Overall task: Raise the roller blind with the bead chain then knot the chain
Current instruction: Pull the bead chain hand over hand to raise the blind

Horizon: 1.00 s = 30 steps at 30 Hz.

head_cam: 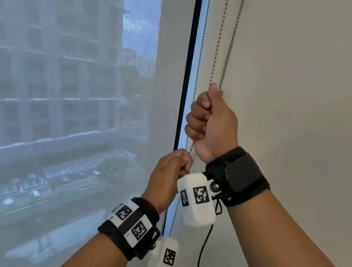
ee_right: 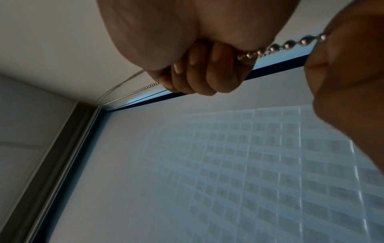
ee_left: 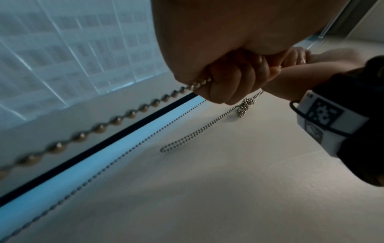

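The translucent roller blind point(head_cam: 62, 93) covers the window on the left. Metal bead chains point(head_cam: 217, 48) hang along the wall beside it. My right hand point(head_cam: 205, 117) is a fist round one strand, thumb up. Just below it my left hand point(head_cam: 179, 163) pinches the same strand. In the left wrist view the left hand point(ee_left: 224, 85) grips large beads point(ee_left: 129, 113) that trail down past the camera. A knot point(ee_left: 245, 106) with a short loop point(ee_left: 176, 144) hangs by the wall. In the right wrist view the right hand point(ee_right: 199, 77) holds the chain point(ee_right: 280, 46), which runs to the left hand point(ee_right: 349, 74).
A dark window frame point(head_cam: 188, 66) runs vertically between blind and wall, with a bright strip of glass and a thinner chain point(head_cam: 201, 45) beside it. The plain white wall point(head_cam: 314, 85) fills the right. The blind's top housing point(ee_right: 62, 148) meets the ceiling corner above.
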Each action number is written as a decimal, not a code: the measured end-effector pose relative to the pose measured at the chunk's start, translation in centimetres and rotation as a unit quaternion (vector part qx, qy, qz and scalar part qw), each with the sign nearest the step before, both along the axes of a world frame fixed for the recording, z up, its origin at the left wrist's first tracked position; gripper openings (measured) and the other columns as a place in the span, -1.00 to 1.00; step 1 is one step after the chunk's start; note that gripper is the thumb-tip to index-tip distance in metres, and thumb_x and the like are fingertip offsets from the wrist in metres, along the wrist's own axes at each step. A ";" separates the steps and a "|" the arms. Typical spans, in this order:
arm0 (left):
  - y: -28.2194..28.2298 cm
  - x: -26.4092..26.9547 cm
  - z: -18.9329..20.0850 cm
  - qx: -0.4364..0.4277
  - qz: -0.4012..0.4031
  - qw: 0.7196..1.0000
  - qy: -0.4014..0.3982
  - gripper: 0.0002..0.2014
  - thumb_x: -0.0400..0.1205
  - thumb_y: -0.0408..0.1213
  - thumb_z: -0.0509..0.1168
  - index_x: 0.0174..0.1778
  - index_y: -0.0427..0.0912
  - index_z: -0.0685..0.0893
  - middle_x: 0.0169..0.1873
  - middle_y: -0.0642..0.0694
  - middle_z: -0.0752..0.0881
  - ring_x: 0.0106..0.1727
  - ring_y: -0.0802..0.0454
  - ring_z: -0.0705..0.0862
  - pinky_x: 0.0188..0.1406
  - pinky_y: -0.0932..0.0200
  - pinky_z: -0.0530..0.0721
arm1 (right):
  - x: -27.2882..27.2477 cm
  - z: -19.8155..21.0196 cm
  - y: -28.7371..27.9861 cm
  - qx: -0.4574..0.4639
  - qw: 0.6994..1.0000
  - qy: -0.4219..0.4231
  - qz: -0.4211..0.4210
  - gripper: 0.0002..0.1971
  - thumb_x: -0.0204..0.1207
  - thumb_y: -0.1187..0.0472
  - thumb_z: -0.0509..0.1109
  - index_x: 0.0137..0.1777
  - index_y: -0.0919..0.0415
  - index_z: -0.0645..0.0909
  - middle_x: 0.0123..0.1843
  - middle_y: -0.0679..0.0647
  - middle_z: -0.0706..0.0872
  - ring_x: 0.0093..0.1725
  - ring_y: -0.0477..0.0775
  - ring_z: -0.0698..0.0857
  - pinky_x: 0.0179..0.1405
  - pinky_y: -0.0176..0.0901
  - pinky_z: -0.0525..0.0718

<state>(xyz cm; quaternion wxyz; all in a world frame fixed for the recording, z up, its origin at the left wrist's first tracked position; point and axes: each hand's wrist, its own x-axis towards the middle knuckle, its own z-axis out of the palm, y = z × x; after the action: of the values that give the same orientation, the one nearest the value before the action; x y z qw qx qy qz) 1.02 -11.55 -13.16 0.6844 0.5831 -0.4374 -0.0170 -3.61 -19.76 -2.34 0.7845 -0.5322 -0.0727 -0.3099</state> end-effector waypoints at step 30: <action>-2.8 -0.9 11.8 -0.089 -0.060 0.986 0.130 -0.55 0.79 -0.07 0.05 -0.45 0.00 0.18 -0.60 0.05 0.13 -0.57 0.10 0.01 -0.58 0.24 -0.08 | 0.3 -8.6 -5.1 -0.168 0.979 0.106 0.046 -0.68 0.67 0.06 0.18 -0.17 0.21 0.64 -0.33 0.12 0.59 -0.36 0.08 0.46 -0.34 -0.04 0.43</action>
<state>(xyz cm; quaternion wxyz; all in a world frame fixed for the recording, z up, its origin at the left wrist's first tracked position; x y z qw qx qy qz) 0.11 -14.34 -1.39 0.7825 0.4851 -0.3786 -0.0951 -3.35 -24.87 -10.94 0.7006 -0.6824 -0.0646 -0.1983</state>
